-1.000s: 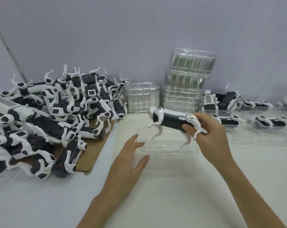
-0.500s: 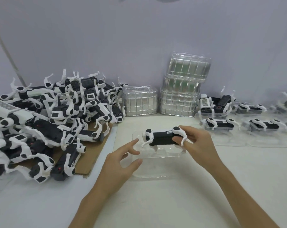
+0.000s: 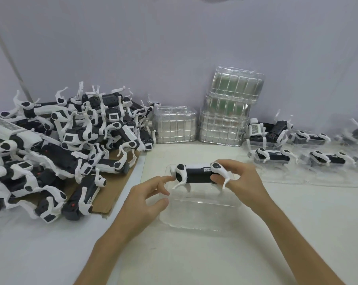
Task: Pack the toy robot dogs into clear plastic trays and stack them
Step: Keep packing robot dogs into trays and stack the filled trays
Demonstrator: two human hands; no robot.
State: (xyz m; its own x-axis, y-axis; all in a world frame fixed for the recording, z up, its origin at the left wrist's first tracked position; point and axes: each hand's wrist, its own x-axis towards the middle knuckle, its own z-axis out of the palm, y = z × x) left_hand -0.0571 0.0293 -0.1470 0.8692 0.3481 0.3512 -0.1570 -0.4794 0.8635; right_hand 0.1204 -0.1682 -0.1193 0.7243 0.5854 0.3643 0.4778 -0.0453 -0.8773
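A black and white toy robot dog sits low in the far part of a clear plastic tray in the middle of the white table. My right hand grips the dog's right end, thumb and fingers curled round its body and rear leg. My left hand is at the tray's left edge, its forefinger touching the dog's left end and its thumb resting on the tray rim. A big heap of loose robot dogs lies at the left.
The heap lies partly on a brown cardboard sheet. Stacks of empty clear trays stand against the back wall. Packed trays with dogs are lined up at the right. A slanted pole leans at the far left.
My right hand has lowered the dog from above the tray down into it. My left hand has moved from the tray's side up to the dog's left end.
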